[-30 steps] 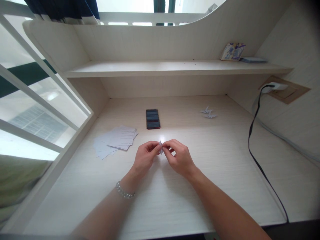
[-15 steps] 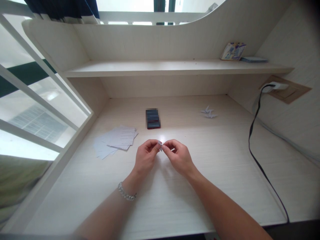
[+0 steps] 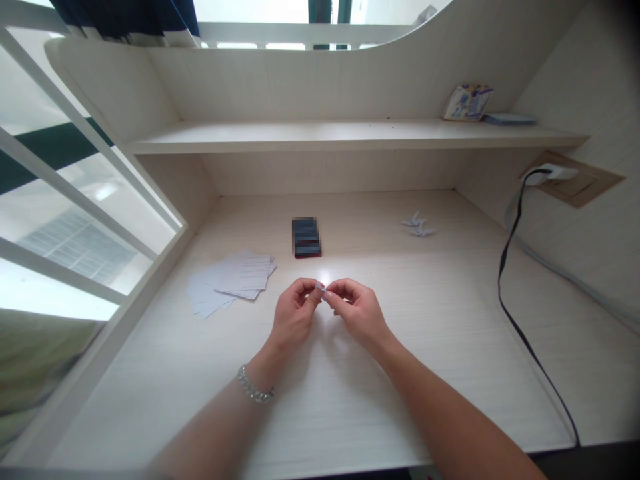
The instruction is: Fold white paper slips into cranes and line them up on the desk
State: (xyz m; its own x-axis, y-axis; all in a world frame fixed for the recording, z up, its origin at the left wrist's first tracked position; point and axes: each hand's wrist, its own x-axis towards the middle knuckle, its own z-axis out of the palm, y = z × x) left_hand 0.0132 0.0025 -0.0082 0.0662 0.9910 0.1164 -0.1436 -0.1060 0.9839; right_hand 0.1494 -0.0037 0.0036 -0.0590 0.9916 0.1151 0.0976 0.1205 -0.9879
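My left hand (image 3: 296, 313) and my right hand (image 3: 357, 312) meet over the middle of the pale desk (image 3: 350, 393). Both pinch one small folded piece of white paper (image 3: 321, 289) between fingertips and thumbs, and most of it is hidden by the fingers. A bead bracelet (image 3: 255, 391) circles my left wrist. A loose stack of white paper sheets (image 3: 230, 280) lies to the left of my hands. A dark phone (image 3: 306, 237) lies just beyond them.
Two small folded paper figures (image 3: 418, 225) rest at the back right of the desk. A black cable (image 3: 520, 313) runs from a wall plug (image 3: 550, 173) down the right side. A shelf (image 3: 350, 133) above holds a small packet (image 3: 468, 101). White railings stand at left.
The hands have hardly moved; the fingers drew slightly closer together on the paper, so less of it shows now.
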